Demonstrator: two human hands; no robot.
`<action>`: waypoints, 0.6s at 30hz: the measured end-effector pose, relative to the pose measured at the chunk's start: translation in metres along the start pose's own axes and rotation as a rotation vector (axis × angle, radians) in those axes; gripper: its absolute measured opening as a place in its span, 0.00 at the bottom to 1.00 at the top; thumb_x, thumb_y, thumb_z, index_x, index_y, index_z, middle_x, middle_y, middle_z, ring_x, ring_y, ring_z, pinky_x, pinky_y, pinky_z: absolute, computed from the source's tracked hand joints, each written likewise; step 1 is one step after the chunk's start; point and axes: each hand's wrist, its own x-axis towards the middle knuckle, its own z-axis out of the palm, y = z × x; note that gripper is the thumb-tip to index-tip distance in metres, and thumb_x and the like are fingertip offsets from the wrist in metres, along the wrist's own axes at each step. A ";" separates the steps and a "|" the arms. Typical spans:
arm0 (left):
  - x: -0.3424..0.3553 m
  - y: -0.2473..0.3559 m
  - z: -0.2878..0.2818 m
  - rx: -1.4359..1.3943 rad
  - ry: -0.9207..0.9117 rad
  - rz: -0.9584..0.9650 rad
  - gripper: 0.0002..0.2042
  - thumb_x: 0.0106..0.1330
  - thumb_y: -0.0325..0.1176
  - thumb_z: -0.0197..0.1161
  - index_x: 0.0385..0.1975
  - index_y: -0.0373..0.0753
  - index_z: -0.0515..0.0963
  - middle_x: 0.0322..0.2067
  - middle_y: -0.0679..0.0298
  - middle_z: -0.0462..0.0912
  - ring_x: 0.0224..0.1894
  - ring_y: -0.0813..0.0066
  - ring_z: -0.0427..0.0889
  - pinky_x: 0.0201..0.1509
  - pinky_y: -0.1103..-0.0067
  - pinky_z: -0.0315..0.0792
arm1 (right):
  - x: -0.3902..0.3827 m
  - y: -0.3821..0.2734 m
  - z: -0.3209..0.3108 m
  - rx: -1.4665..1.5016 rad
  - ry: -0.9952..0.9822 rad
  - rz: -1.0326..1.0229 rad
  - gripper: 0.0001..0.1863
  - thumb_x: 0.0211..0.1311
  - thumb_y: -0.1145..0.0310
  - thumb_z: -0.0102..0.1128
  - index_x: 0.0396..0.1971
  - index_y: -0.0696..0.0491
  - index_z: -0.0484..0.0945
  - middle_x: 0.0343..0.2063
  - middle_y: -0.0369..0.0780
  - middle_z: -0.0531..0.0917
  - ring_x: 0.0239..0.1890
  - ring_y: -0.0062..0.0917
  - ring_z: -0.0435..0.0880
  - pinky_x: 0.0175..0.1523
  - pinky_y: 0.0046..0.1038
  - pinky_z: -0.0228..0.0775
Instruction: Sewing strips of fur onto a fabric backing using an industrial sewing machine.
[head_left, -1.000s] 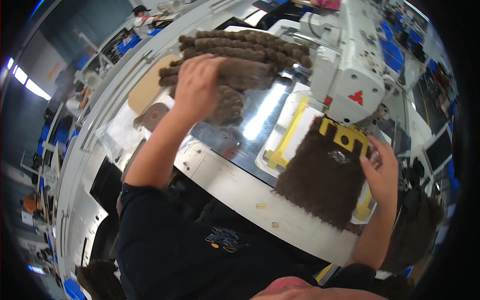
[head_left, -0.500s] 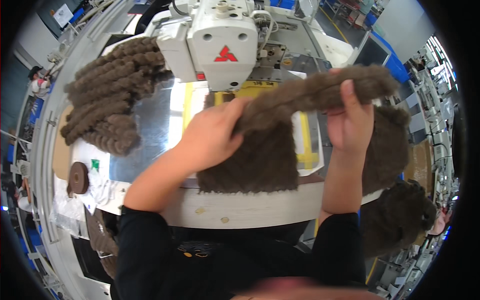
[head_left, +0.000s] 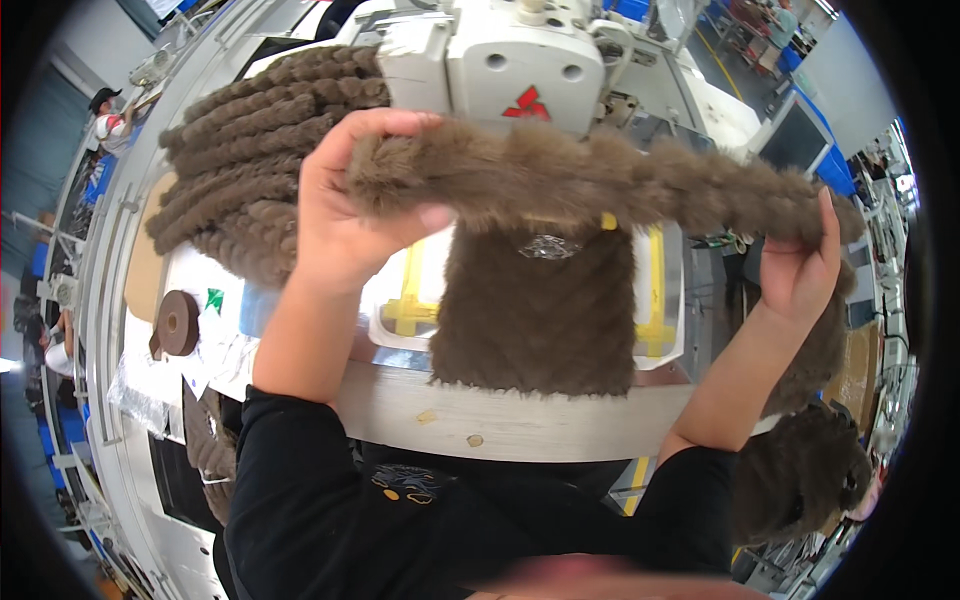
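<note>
The fur strip (head_left: 600, 180), its ends closed in both hands (head_left: 335, 235), partly hides the white machine (head_left: 485, 85).

Sewing workshop, factory-style: white industrial sewing machine (head_left: 530, 65) on a bench (head_left: 540, 428), brown furry panel (head_left: 535, 320) in front, furry strips (head_left: 270, 130) piled alongside, roll of brown tape (head_left: 187, 312); beyond, co-worker (head_left: 108, 125), yellow line (head_left: 722, 68) on floor

I see one long brown fur strip (head_left: 600, 180), fluffy and lumpy along its length, held near both ends, stretched crosswise in mid-air; right end sits slightly lower in my view.
</note>
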 end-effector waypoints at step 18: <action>-0.009 0.007 -0.007 -0.529 0.137 0.260 0.16 0.64 0.26 0.73 0.51 0.38 0.80 0.47 0.54 0.86 0.51 0.61 0.85 0.59 0.65 0.80 | 0.004 0.049 0.016 -0.236 0.089 0.160 0.15 0.73 0.64 0.61 0.52 0.57 0.79 0.47 0.40 0.86 0.43 0.26 0.87 0.34 0.25 0.75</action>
